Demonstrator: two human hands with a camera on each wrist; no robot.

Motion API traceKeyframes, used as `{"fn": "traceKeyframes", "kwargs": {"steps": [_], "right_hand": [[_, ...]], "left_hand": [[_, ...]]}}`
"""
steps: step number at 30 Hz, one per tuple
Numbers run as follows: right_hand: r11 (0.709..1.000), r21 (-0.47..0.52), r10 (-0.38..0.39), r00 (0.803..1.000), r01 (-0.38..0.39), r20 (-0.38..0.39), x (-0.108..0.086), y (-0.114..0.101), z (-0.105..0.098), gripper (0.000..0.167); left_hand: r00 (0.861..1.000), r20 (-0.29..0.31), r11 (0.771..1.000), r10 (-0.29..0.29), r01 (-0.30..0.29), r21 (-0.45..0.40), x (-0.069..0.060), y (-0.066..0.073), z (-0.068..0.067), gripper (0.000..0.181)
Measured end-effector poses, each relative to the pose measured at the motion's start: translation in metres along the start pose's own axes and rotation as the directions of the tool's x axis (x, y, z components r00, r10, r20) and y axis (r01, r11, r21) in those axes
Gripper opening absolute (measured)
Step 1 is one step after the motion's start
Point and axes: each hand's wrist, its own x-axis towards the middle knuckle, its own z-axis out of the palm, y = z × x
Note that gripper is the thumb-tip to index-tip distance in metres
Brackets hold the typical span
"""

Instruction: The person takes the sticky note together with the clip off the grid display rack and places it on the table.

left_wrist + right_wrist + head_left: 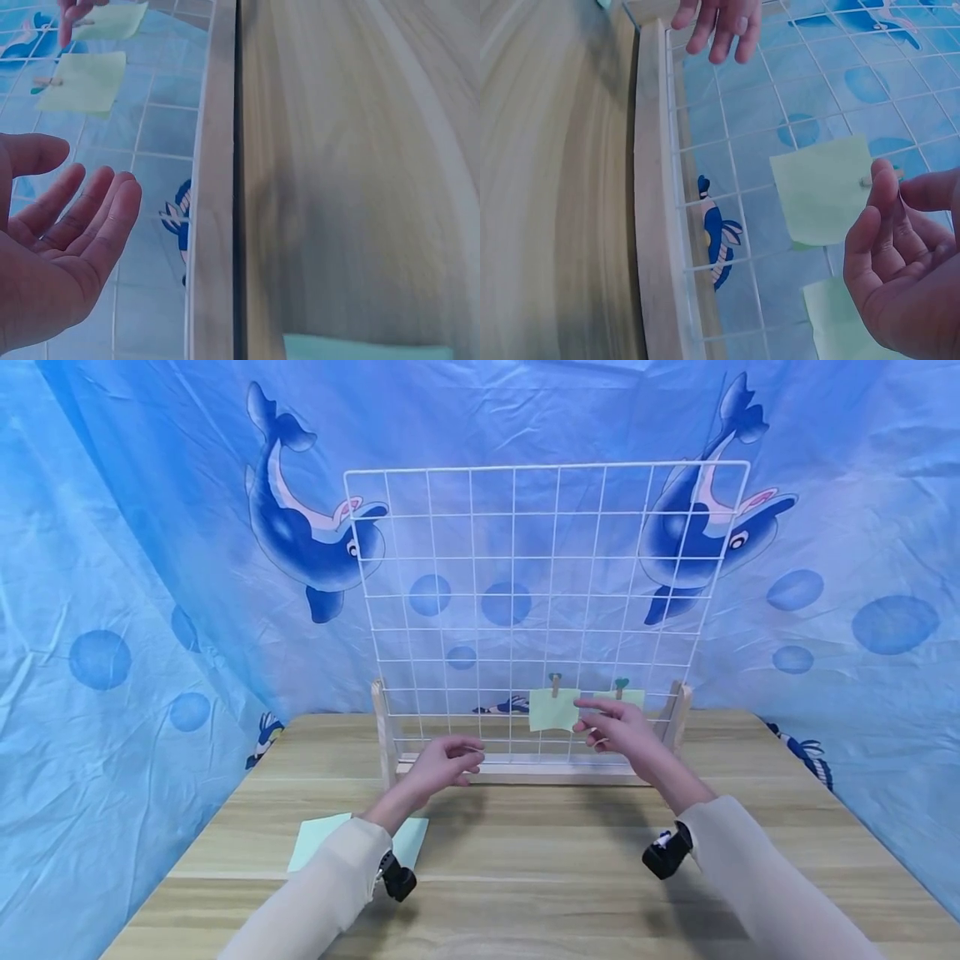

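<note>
Two pale green paper notes hang low on the right half of a white wire grid (513,557). A small wooden clothespin (556,686) with a green top holds the left note (551,712). The other note (634,697), partly behind my right hand (617,731), hangs from a clothespin with a green heart (622,682). My right hand hovers before the notes, fingers loosely bent, with nothing visible in its grasp. To the left, my left hand (64,247) is held in front of the lower grid, its fingers relaxed and holding nothing.
Light green paper (408,842) lies on the wooden table (525,877), partly under my left forearm. Wooden feet (384,735) and a bottom bar (517,774) support the grid. A blue dolphin-print cloth (97,568) surrounds the table's back and sides.
</note>
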Motion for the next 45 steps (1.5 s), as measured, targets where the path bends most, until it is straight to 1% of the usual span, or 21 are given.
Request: {"fn": "traceKeyframes", "kwargs": {"steps": [7,10,16,19,23,29,34,37,38,45], "right_hand": [[1.000,0.005,0.004,1.000,-0.004,-0.017,0.009,-0.005,0.005,0.043],[1.000,0.014,0.008,1.000,-0.008,-0.030,0.011,-0.008,0.007,0.045],[0.999,0.038,0.003,1.000,-0.002,-0.028,0.015,-0.014,0.009,0.049],[1.000,0.017,-0.007,1.000,0.007,-0.027,0.016,-0.018,0.010,0.051],[0.999,-0.032,-0.025,1.000,0.025,-0.006,0.019,-0.021,0.014,0.058],[0.998,-0.043,-0.042,0.999,0.043,0.018,0.024,-0.022,0.020,0.065],[0.998,-0.031,-0.046,0.998,0.047,0.031,0.030,-0.021,0.023,0.067],[0.999,-0.014,-0.037,0.999,0.038,0.032,0.032,-0.023,0.024,0.066],[0.999,-0.012,-0.034,0.999,0.034,0.033,0.033,-0.023,0.025,0.065],[1.000,0.031,-0.002,1.000,0.002,0.023,0.039,-0.024,0.028,0.060]], "left_hand": [[1.000,-0.002,1.000,0.027,-0.027,0.012,0.011,0.007,0.013,0.030],[0.999,-0.010,0.999,0.033,-0.033,0.029,0.016,0.009,0.019,0.033],[0.999,-0.015,0.998,0.044,-0.043,0.051,0.025,0.015,0.026,0.039],[0.998,-0.004,0.997,0.061,-0.061,0.049,0.029,0.018,0.029,0.042],[0.997,0.025,0.996,0.078,-0.079,0.043,0.031,0.023,0.033,0.049],[0.996,0.062,0.998,0.067,-0.068,0.019,0.035,0.027,0.041,0.059],[0.994,0.095,0.998,0.059,-0.060,0.011,0.043,0.030,0.046,0.066],[0.994,0.096,0.999,0.047,-0.048,0.002,0.047,0.032,0.048,0.068],[0.995,0.091,0.999,0.041,-0.041,0.007,0.048,0.033,0.049,0.068],[0.998,0.069,1.000,0.014,-0.012,-0.027,0.055,0.038,0.054,0.065]]}}
